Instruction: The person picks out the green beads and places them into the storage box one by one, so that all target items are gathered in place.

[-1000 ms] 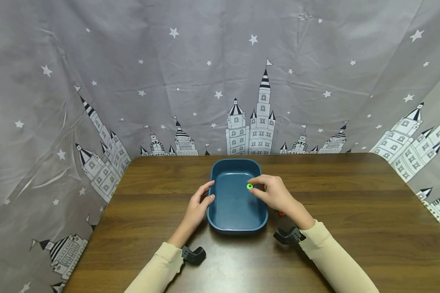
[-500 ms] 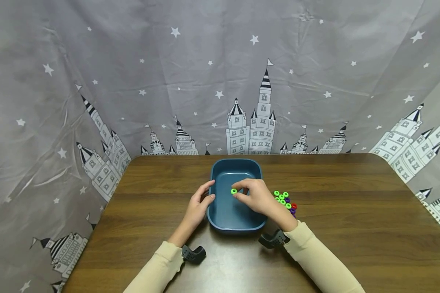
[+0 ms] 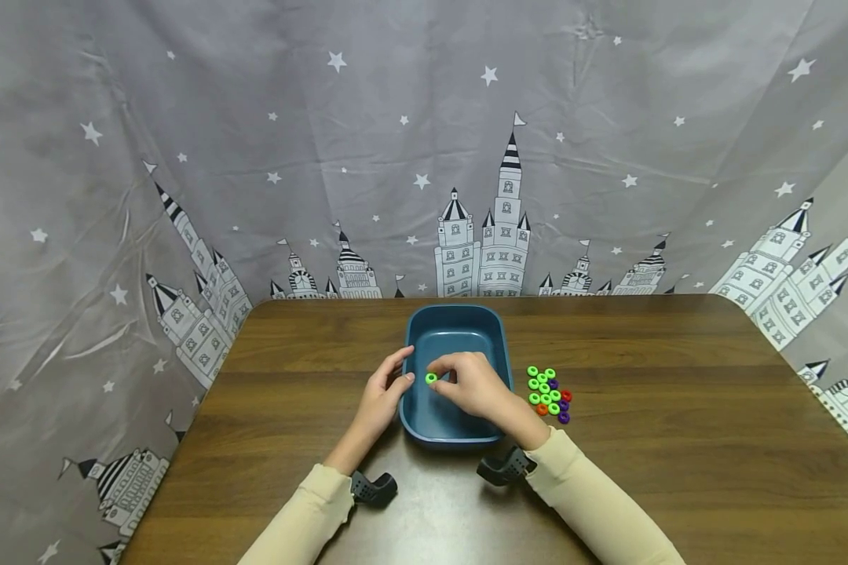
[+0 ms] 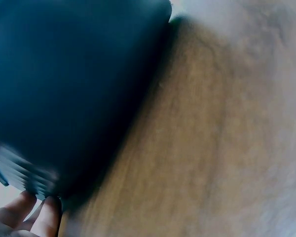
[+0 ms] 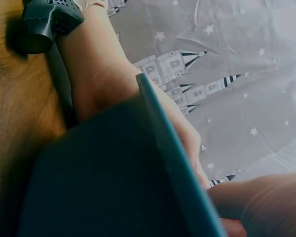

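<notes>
In the head view a deep blue rectangular tray (image 3: 455,428) stands on the wooden table. My left hand (image 3: 383,392) holds its left side, with the thumb and a fingertip over the rim; the left wrist view shows fingertips (image 4: 48,217) against the tray wall. Over the tray's inside, my right hand (image 3: 475,384) pinches a small bright green ring bead (image 3: 432,378) between thumb and index finger. From the right wrist camera, the tray wall (image 5: 103,168) covers part of that hand, and the bead is hidden.
To the right of the tray lies a loose group of ring beads on the table (image 3: 678,439): several green ones (image 3: 545,388), purple ones (image 3: 564,417), a red one (image 3: 567,395) and an orange one (image 3: 542,410). A grey castle-print curtain (image 3: 367,157) hangs behind the table.
My right hand has moved left across the tray with the green bead, uncovering the bead group on the table. My left hand has stayed at the tray's side.
</notes>
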Tool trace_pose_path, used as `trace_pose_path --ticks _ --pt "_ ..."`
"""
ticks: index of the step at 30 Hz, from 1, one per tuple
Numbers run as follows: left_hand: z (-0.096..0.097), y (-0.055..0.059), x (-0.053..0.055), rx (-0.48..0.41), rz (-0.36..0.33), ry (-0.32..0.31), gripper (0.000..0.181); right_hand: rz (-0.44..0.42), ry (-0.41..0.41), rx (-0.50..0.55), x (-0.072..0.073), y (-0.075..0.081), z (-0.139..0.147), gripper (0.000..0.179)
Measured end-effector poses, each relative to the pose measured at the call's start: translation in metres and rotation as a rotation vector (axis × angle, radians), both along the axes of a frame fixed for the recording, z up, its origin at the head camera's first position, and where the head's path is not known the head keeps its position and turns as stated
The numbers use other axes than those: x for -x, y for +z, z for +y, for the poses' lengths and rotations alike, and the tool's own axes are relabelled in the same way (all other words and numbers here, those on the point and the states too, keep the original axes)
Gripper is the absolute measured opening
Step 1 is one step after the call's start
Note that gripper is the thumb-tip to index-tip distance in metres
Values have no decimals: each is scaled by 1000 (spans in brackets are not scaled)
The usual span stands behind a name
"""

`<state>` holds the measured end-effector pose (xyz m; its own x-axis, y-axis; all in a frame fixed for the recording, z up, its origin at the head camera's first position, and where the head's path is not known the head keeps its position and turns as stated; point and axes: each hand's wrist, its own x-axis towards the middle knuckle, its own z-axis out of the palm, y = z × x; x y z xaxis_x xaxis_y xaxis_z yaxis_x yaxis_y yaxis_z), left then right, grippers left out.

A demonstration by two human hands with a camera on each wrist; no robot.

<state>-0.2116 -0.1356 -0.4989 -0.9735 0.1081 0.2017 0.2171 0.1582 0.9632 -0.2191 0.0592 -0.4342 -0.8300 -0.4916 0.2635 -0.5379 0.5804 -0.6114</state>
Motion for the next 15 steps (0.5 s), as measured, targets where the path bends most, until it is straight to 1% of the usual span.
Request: trace_pose_path --ticks 4,10,15 --pt "0 0 0 3 2 1 46 2 -7 -12 1 -3 -4 19" --pt "1 0 0 -6 9 3 47 -68 -16 -34 1 -4 -8 19" --pt "0 1 0 -13 1 2 47 -76 -8 -81 0 -5 -10 16"
